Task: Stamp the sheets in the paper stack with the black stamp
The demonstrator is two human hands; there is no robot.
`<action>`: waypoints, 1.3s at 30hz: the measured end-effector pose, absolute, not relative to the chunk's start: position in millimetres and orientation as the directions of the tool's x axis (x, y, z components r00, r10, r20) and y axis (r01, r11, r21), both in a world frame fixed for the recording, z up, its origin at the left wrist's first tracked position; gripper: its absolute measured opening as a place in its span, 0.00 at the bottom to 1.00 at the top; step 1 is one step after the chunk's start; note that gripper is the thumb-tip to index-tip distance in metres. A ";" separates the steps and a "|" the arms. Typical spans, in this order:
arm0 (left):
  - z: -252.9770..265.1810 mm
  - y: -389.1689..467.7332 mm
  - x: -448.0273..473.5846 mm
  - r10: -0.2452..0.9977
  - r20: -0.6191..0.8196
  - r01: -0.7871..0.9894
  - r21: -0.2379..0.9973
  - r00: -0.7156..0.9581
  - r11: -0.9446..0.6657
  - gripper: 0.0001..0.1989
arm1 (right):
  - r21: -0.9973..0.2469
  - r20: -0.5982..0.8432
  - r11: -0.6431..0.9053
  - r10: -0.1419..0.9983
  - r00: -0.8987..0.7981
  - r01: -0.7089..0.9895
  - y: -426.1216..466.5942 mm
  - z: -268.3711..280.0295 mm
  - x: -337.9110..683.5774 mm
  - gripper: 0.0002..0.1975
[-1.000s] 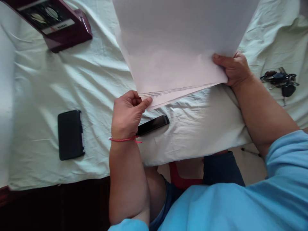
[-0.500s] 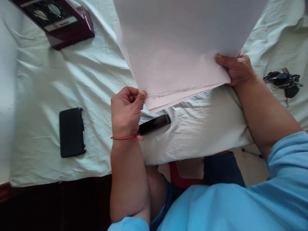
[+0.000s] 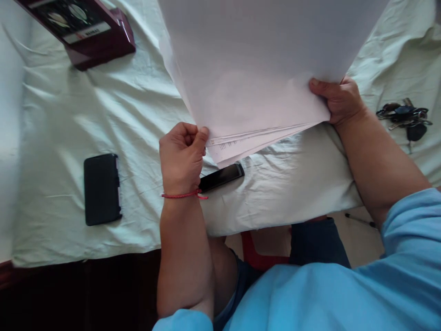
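A stack of white paper sheets (image 3: 262,69) is held up over the cloth-covered table. My left hand (image 3: 182,154) pinches its near left corner between thumb and fingers. At the near right corner my right hand (image 3: 341,101) grips the stack, thumb on top and the other fingers hidden beneath. The lower sheets are fanned out along the near edge, and a strip of print shows on one of them. Just beyond my left wrist, partly hidden by it, a slim black device (image 3: 222,177) lies on the cloth below the sheets.
On the left lies a black rectangular case (image 3: 102,189). A dark maroon stand (image 3: 99,46) with a printed panel is at the far left. A bunch of keys (image 3: 404,115) rests to the right of my right forearm. Pale green wrinkled cloth (image 3: 62,147) covers the table.
The lower sheets have spread a little further apart at the left corner, their tips dropping nearer the slim black device. Both hands keep their hold, and my left hand has shifted slightly.
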State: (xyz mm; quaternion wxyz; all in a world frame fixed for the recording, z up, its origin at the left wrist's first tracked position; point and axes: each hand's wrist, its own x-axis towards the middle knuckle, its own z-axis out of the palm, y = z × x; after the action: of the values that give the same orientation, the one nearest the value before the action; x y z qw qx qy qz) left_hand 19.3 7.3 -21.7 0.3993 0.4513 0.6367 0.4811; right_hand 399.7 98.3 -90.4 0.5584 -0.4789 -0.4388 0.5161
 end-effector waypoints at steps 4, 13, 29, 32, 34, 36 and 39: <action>-22.1 4.7 16.8 0.965 -0.039 0.247 0.963 -0.260 0.106 0.24 | -0.987 0.019 0.030 0.997 0.073 -0.158 97.9 -91.3 399.3 0.41; -26.1 7.0 16.5 0.959 0.023 0.207 0.977 -0.283 0.038 0.20 | -0.987 0.027 0.037 0.997 0.070 -0.155 95.9 -88.8 397.6 0.43; -25.6 6.6 16.6 0.954 0.153 0.270 0.959 -0.259 -0.080 0.19 | -0.990 0.030 0.044 0.995 0.098 -0.137 96.0 -90.7 395.1 0.49; -23.9 6.2 14.9 0.951 0.215 0.290 0.946 -0.221 -0.146 0.27 | -0.988 0.049 0.064 0.992 0.112 -0.138 90.5 -84.5 387.4 0.58; -22.6 5.4 13.1 0.942 0.259 0.318 0.930 -0.215 -0.183 0.30 | -0.989 0.059 0.076 0.990 0.129 -0.129 87.1 -80.2 382.4 0.61; -22.5 4.8 11.2 0.934 0.285 0.344 0.917 -0.214 -0.201 0.30 | -0.989 0.060 0.077 0.989 0.133 -0.125 85.2 -76.1 378.2 0.64; -24.3 5.2 9.3 0.925 0.306 0.378 0.903 -0.226 -0.207 0.22 | -0.990 0.071 0.083 0.992 0.102 -0.118 84.3 -69.4 373.3 0.64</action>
State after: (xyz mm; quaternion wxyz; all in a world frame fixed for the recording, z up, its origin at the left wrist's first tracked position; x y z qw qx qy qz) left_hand 9.3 5.2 -24.3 0.2573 0.5663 0.5749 0.5316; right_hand 373.3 84.3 -69.4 0.5723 -0.4727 -0.4624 0.4849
